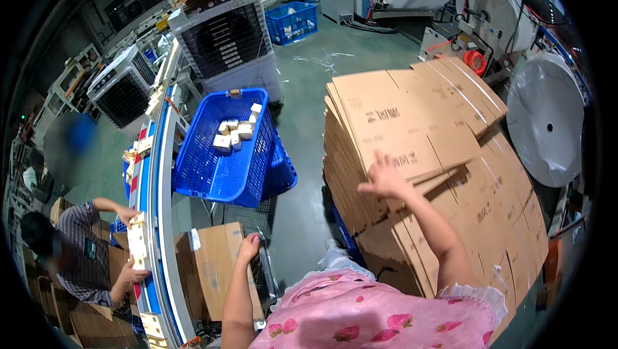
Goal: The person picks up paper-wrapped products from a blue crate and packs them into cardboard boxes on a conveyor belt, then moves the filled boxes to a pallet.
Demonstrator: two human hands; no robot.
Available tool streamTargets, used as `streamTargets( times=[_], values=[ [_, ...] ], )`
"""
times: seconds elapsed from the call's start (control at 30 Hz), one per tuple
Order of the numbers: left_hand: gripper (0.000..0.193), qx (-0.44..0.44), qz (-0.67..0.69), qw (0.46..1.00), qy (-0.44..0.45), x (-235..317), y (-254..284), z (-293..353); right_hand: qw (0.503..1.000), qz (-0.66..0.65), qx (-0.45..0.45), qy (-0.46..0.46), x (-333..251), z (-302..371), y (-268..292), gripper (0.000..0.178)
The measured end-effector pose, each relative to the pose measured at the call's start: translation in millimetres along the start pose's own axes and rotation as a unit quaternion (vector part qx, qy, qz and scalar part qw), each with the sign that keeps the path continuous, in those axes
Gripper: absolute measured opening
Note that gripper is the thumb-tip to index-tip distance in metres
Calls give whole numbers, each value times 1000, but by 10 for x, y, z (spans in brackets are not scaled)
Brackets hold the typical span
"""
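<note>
My right hand [385, 178] is open, fingers spread, at the near left edge of the upper bundle of flat cardboard cartons [412, 114]. Whether its fingertips touch the cardboard is hard to tell. This bundle lies on a tall stack of more folded cartons [496, 214], some bound with white straps. My left hand [250, 246] hangs low on the left with its fingers curled in, and nothing shows in it. Beside it is a brown cardboard box [219, 265]. A clear plastic strip [268, 265] lies just right of that hand.
A blue basket [222, 172] holding several small pale packs stands ahead on the left. Beyond it is an air cooler [225, 46]. The conveyor [161, 220] runs along the left, where a co-worker [84, 246] handles pale packs. A large wrapped roll [547, 124] stands right.
</note>
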State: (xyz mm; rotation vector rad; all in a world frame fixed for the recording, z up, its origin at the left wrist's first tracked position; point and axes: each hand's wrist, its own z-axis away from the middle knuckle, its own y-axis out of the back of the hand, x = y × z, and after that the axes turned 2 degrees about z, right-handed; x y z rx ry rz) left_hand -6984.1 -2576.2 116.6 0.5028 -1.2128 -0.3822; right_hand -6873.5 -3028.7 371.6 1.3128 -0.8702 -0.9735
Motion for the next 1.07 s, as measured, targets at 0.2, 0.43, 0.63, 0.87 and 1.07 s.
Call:
streamTargets(
  times=[0.2, 0.43, 0.63, 0.87, 1.07],
  values=[
    [29, -95, 91, 990, -49, 1363, -53, 56, 956, -13, -21, 292, 113, -46, -74, 44],
    [35, -207, -15, 967, 150, 529, -338, 452, 969, -53, 64, 231, 191, -636, -97, 34],
    [27, -124, 101, 970, 185, 176, -153, 806, 986, -12, 147, 79, 462, -513, -70, 32],
    [25, -120, 118, 924, 342, -55, 8, 1200, 978, 169, 111, 52, 999, -338, -137, 17],
    [23, -101, 94, 930, 341, -527, 10, 1230, 969, 154, 177, -73, 1057, -858, -55, 36]
  ],
)
